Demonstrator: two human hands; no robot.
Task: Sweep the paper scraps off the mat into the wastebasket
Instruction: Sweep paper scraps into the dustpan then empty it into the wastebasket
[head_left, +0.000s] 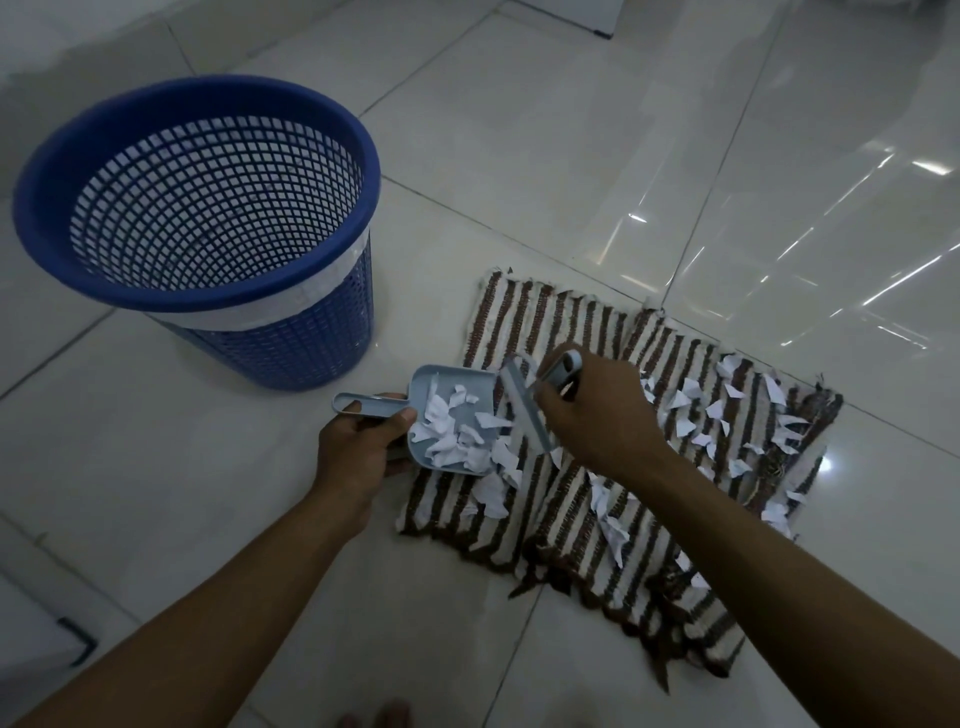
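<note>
A brown-and-white striped mat lies on the tiled floor, strewn with several white paper scraps. My left hand grips the handle of a small pale-blue dustpan at the mat's left edge; the pan holds a heap of scraps. My right hand holds a small pale-blue hand brush, its head right at the dustpan's open mouth. A blue mesh wastebasket stands upright on the floor to the left of the mat, a short way beyond the dustpan.
Glossy white floor tiles surround the mat. A white object with a dark edge sits at the lower left. Toes show at the bottom edge.
</note>
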